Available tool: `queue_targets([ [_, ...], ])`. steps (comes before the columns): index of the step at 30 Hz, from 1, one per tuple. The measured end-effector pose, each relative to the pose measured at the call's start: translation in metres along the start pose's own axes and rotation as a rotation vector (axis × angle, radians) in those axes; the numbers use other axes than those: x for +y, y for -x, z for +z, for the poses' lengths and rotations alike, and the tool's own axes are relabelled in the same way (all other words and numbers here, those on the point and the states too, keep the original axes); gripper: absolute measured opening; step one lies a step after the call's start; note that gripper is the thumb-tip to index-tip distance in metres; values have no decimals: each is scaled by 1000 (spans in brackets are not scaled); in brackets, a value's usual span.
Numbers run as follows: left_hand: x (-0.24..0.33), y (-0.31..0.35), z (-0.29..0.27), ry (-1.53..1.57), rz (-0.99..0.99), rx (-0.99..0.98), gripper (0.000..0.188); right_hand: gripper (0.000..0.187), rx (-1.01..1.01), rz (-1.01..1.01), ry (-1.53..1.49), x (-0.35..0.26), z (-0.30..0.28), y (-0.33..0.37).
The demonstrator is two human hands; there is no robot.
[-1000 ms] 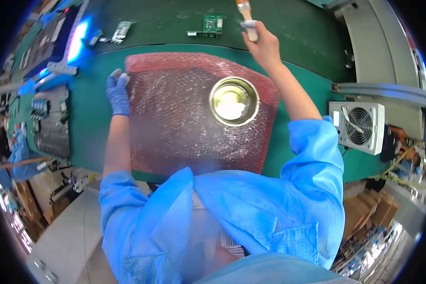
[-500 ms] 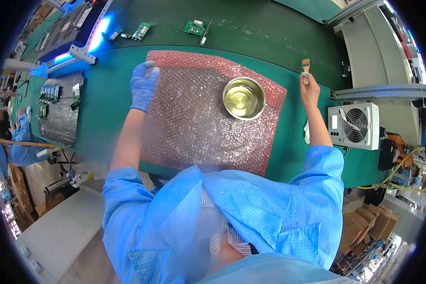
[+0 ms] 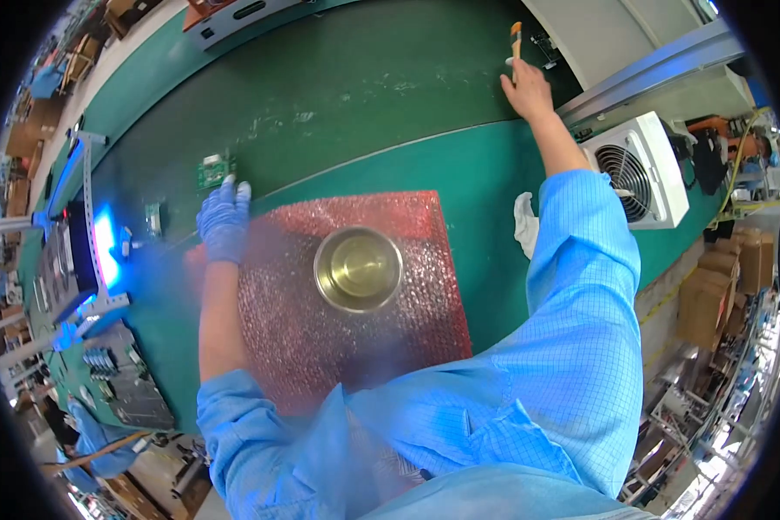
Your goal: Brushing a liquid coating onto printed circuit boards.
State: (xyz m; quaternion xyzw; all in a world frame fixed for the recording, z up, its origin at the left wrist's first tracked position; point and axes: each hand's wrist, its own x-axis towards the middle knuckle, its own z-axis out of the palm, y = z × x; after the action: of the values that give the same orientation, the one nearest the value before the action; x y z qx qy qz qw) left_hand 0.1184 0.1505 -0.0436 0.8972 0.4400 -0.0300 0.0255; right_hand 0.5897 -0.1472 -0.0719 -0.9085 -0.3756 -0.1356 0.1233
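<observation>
My left hand [image 3: 223, 221], in a blue glove, reaches to the far left corner of a pink bubble-wrap sheet [image 3: 277, 347]. Its fingers are stretched out at the near edge of a green circuit board [image 3: 213, 170]; whether they touch it I cannot tell. My bare right hand [image 3: 529, 92] is closed around a small brush [image 3: 516, 42], its orange end pointing away from me. Just beyond that brush lies a small dark part [image 3: 546, 50]. On the bubble wrap stands a round metal bowl [image 3: 358, 269] holding clear yellowish liquid.
A white fan unit [image 3: 637, 172] stands at the right below a metal beam [image 3: 641, 74]. Near it lies a crumpled white cloth [image 3: 525, 225]. At left are a glowing blue lamp [image 3: 106, 249], another small board [image 3: 152, 220] and a dark sheet [image 3: 139, 390] bearing boards.
The view has turned. My right hand has moved away from me across the bench, still holding the brush. My left hand has gone from the bubble wrap's edge to the green circuit board.
</observation>
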Motion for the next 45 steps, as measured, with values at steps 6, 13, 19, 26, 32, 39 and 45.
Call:
queue_targets([
  [6,-64,-20,1,-215,75,246,44,48,-56,240,221,36,31,-25],
  [13,-115,-3,12,-107,70,360,43,43,-20,336,304,60,55,-50],
  [19,-89,38,3,157,149,471,37,28,87,296,265,80,57,-51],
  [26,-41,63,-1,207,171,435,36,23,189,53,67,20,45,-39],
  [32,4,61,-11,450,305,509,36,16,232,-194,-416,-117,7,-22],
  [39,-2,96,-71,2072,-155,-508,60,16,-352,-610,-1170,-297,-134,77],
  [45,-25,198,-69,1992,41,-638,46,17,-598,-881,-1197,-338,-178,172],
])
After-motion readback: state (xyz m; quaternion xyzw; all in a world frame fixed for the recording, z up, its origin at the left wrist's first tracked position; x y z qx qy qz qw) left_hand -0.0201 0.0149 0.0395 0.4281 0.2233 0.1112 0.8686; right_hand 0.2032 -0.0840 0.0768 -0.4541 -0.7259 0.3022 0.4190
